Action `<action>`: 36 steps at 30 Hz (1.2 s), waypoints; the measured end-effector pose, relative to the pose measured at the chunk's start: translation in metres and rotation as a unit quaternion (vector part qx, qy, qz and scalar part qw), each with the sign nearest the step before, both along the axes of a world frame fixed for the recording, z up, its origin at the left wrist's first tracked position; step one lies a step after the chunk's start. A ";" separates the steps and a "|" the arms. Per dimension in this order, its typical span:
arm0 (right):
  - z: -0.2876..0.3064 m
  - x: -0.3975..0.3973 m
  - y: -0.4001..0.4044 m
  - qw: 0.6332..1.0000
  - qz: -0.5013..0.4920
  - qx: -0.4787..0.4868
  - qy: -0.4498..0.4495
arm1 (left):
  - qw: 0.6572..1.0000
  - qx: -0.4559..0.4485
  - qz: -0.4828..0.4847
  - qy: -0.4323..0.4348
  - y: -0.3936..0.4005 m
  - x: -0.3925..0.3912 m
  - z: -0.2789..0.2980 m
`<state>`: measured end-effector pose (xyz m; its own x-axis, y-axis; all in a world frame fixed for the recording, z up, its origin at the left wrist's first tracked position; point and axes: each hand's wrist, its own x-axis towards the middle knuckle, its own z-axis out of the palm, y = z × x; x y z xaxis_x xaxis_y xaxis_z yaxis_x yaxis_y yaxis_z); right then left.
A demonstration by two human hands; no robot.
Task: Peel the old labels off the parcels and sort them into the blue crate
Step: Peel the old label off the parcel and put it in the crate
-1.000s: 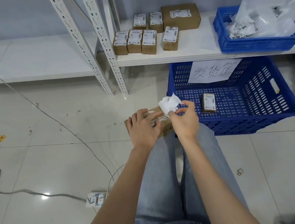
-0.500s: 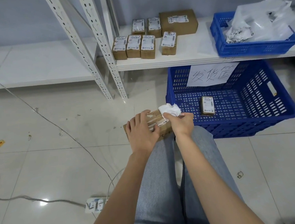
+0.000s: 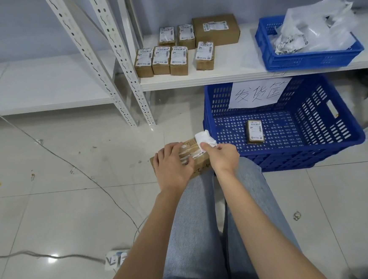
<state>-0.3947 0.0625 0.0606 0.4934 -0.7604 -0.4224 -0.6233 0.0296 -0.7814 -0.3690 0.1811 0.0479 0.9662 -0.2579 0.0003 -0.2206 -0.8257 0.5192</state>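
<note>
1. Left hand (image 3: 173, 164): your palm lies flat on top of the cardboard parcel (image 3: 196, 158), fingers spread, pressing it down on your knee.
2. Right hand (image 3: 223, 156): thumb and fingers pinch the white label (image 3: 205, 138), which is lifted and crumpled at the parcel's far end.
3. Label status: partly peeled. White strips remain stuck under your left fingers.
4. Destination: the blue crate (image 3: 343, 140) stands on the floor just right of your knee and holds one small labelled parcel (image 3: 255, 131).
5. Risk: a steep or quick pull will likely tear the label and leave scraps.
6. Risk: if left-hand pressure eases, the parcel could slide off your knee.
7. Remaining stock: labelled parcels (image 3: 173, 56) wait on the shelf (image 3: 228, 74).
</note>
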 end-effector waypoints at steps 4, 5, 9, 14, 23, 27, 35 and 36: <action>0.000 0.000 -0.001 1.000 0.008 -0.012 -0.002 | 1.000 -0.001 -0.001 -0.003 0.000 0.000 0.000; -0.001 -0.001 -0.001 1.000 0.011 -0.017 -0.003 | 1.000 -0.002 -0.002 -0.002 0.000 0.000 0.000; -0.002 -0.001 -0.002 1.000 0.015 -0.025 -0.005 | 1.000 -0.015 -0.007 -0.003 0.001 0.001 -0.002; -0.003 -0.002 -0.004 1.000 0.016 -0.026 -0.004 | 0.998 -0.061 -0.005 0.001 0.002 0.001 -0.003; -0.007 0.001 -0.005 0.996 0.054 -0.067 0.023 | 0.998 -0.069 -0.008 -0.012 0.003 0.002 -0.005; -0.012 0.000 -0.006 0.997 0.043 -0.059 0.026 | 0.998 -0.062 -0.018 -0.029 0.002 0.002 -0.004; -0.022 -0.010 -0.012 0.993 -0.064 0.092 -0.024 | 0.996 -0.025 -0.069 -0.042 -0.005 0.004 0.005; -0.023 -0.011 -0.013 0.991 -0.072 0.110 -0.024 | 0.996 -0.026 -0.073 -0.039 -0.005 0.005 0.006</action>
